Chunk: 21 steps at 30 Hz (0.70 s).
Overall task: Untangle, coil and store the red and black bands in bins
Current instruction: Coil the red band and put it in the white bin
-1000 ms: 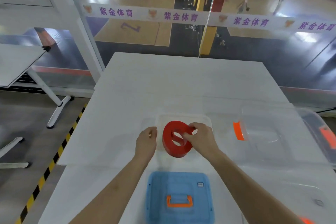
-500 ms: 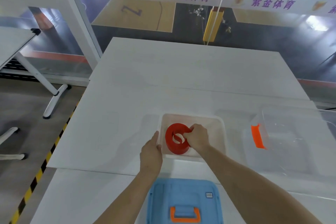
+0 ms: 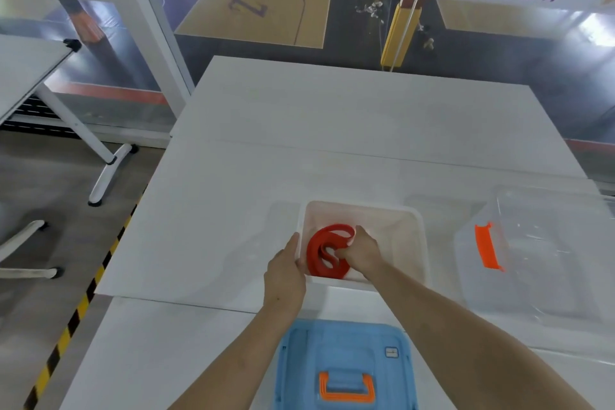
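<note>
On the white tabletop (image 3: 332, 130), your right hand (image 3: 362, 251) clamps the coiled red band (image 3: 327, 251) inside the bin (image 3: 412, 243) — press it flat before releasing; left hand (image 3: 286, 271) grips the rim.

The right hand (image 3: 362, 251) is pressing the coiled red band (image 3: 324, 253) into the clear bin (image 3: 412, 243) near the table's (image 3: 299, 130) front edge, while the left hand (image 3: 284, 273) is gripping the bin's left rim.

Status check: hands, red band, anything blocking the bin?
Right hand grips coiled red band inside clear bin. Left hand on bin's left rim. Nothing blocking.
</note>
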{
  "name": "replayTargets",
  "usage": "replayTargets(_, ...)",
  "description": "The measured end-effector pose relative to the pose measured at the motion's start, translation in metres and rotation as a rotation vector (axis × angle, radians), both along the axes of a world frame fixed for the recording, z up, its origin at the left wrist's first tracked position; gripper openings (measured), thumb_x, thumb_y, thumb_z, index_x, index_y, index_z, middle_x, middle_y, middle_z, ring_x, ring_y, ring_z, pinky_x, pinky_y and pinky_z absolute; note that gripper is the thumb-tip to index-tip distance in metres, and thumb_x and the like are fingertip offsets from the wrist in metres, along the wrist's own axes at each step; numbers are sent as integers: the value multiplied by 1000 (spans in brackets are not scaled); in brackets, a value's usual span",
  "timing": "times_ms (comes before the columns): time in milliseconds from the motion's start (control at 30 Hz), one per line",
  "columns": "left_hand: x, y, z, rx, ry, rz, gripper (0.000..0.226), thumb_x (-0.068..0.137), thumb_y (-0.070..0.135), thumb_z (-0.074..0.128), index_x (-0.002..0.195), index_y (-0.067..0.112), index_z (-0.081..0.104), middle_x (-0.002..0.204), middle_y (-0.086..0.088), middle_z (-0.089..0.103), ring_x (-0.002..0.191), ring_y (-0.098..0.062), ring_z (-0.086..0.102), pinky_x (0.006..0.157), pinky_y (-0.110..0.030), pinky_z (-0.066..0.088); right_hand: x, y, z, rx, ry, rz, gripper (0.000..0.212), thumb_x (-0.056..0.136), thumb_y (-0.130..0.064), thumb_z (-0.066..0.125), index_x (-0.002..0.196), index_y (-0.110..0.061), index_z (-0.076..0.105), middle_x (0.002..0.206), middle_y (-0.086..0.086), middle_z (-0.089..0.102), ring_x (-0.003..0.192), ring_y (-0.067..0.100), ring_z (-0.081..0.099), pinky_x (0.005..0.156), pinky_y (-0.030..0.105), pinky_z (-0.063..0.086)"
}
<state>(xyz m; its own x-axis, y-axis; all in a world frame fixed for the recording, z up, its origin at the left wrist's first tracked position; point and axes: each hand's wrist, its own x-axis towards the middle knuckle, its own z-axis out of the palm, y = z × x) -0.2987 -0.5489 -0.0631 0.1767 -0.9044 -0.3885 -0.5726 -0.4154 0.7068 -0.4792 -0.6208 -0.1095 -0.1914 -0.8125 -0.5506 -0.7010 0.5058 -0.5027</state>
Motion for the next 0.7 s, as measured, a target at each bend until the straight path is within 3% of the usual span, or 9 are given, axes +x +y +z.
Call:
replayTargets(133, 3, 0, 8, 32, -28, -62, 53, 108, 17, 41, 159, 29, 33, 139, 0, 59, 125, -18, 58, 97, -20, 37, -4, 9, 18, -56, 8, 52, 48, 87, -28, 75, 128, -7, 61, 117, 7, 71, 109, 27, 66, 92, 35, 51)
replayTargets(267, 4, 5, 32, 3, -160, -203, 42, 107, 17, 43, 148, 15, 45, 136, -10, 57, 122, -26, 58, 90, -28, 42, -6, 32, 43, -169, 89, 147, 40, 97, -24, 63, 135, -13, 64, 130, 9, 70, 117, 26, 66, 96, 32, 50)
replayTargets(467, 1, 45, 54, -120, -324, -365, 44, 106, 31, 38, 150, 28, 39, 144, -7, 53, 126, -27, 56, 95, -42, 55, -10, 95, 100, -323, 262, 308, 40, 104, -31, 54, 143, -23, 56, 142, 0, 58, 130, 22, 55, 101, 40, 53)
replayTargets(567, -10, 76, 70, -187, -400, -459, 49, 108, 34, 38, 156, 28, 34, 158, -4, 42, 140, -26, 46, 102, -44, 53, -21, 145, 124, -402, 328, 328, 40, 104, -30, 53, 143, -21, 56, 145, -3, 57, 131, 21, 54, 98, 39, 54)
replayTargets(700, -33, 121, 82, -285, -433, -600, 50, 107, 32, 39, 156, 25, 36, 162, -2, 38, 146, -24, 40, 105, -43, 49, -51, 225, 140, -430, 420, 292, 40, 103, -30, 54, 142, -21, 58, 144, -3, 58, 134, 23, 53, 100, 40, 52)
